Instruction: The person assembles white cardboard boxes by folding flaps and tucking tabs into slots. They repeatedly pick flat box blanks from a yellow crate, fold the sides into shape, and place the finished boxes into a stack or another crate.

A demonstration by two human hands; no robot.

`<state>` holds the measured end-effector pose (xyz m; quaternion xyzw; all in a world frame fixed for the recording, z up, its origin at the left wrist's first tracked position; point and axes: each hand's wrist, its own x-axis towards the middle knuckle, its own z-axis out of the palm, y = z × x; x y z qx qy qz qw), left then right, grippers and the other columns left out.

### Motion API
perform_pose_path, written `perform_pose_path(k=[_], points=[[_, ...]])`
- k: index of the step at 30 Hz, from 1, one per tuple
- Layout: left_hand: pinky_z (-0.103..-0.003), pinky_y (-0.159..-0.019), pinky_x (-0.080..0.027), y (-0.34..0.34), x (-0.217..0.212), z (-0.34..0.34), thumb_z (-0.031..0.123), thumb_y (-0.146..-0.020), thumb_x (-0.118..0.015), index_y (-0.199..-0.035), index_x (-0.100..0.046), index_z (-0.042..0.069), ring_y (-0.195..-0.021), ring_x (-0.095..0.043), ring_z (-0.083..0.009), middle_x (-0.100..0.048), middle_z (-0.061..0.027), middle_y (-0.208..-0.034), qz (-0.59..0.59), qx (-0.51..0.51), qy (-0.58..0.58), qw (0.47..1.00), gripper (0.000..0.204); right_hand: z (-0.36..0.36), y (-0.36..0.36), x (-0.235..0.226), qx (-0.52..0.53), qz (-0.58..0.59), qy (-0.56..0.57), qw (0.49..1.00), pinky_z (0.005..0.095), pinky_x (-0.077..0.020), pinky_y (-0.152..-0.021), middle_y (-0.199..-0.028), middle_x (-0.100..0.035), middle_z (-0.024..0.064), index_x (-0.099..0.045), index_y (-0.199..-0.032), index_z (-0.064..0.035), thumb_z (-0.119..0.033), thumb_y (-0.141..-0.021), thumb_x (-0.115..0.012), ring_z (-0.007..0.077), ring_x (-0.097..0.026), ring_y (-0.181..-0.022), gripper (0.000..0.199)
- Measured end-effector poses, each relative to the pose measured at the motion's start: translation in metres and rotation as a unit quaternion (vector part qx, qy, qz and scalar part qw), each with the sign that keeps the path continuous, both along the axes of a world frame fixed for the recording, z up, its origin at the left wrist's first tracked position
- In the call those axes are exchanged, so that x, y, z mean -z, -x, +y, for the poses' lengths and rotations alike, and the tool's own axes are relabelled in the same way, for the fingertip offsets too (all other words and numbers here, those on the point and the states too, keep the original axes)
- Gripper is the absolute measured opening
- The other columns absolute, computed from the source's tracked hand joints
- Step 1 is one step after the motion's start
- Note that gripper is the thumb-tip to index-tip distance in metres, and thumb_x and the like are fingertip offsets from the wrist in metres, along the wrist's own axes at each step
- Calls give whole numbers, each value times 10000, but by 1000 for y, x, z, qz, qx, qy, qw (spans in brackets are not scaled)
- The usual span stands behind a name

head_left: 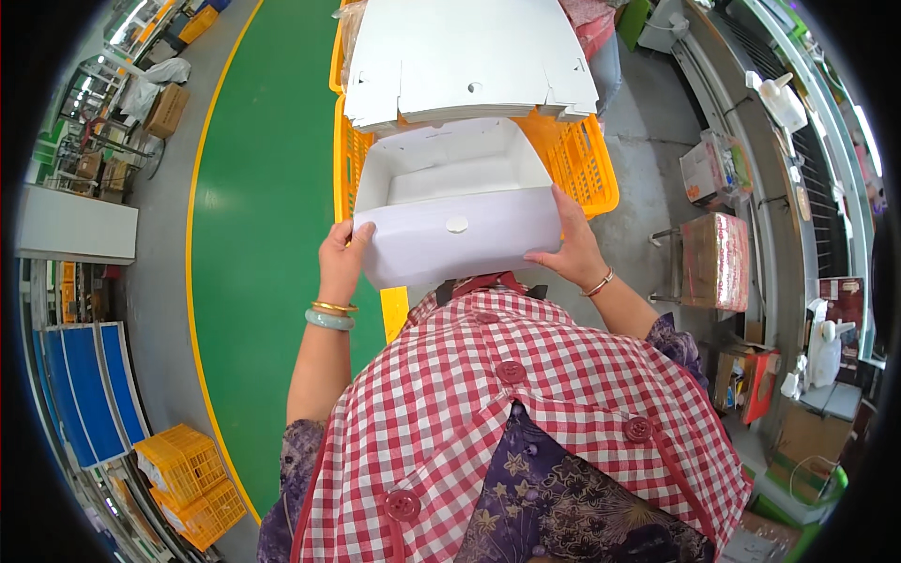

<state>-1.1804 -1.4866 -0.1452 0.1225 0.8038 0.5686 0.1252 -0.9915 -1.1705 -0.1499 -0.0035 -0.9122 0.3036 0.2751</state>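
Observation:
Between my two hands is an open white cardboard box (450, 249), its inside facing up and a small round mark or hole on the wall nearest me. My left hand (343, 255) grips its left end, thumb lying on the near wall. At the right end my right hand (574, 246) holds on with the thumb low on the near wall and the fingers up along the corner. Most fingers of both hands are hidden behind the box. Just beyond it lies a stack of flat white cardboard blanks (469, 56) with cut slots and flaps.
A yellow plastic crate (587, 169) stands under the blanks and the box. To the left runs a green floor lane (258, 235) with a yellow edge line. Yellow crates (188, 469) stand at lower left. A taped carton (715, 261) sits at right beside a long bench.

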Motion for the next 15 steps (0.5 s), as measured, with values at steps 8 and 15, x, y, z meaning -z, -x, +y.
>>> perform_pose_path(k=[8,15], points=[[-318,-726,-438,-10,18,14,207,-790,-689,-856,-607,-15,-822,-527,-220,-574,-111,-887,260,87,60,960,245,20,1,15,40,-51,-46,997,380,-432,-900,-1156,-523,150,-304,-1392,-69,-214,-521,-843,328,-496,-1063,1035],[-303,-699,-444,8,32,21,237,-789,-685,-901,-627,-22,-795,-540,-192,-612,-120,-912,111,55,7,992,289,17,2,13,49,-34,-21,998,359,-458,-845,-1115,-551,139,-331,-1385,-82,-184,-569,-826,287,-544,-992,959]])
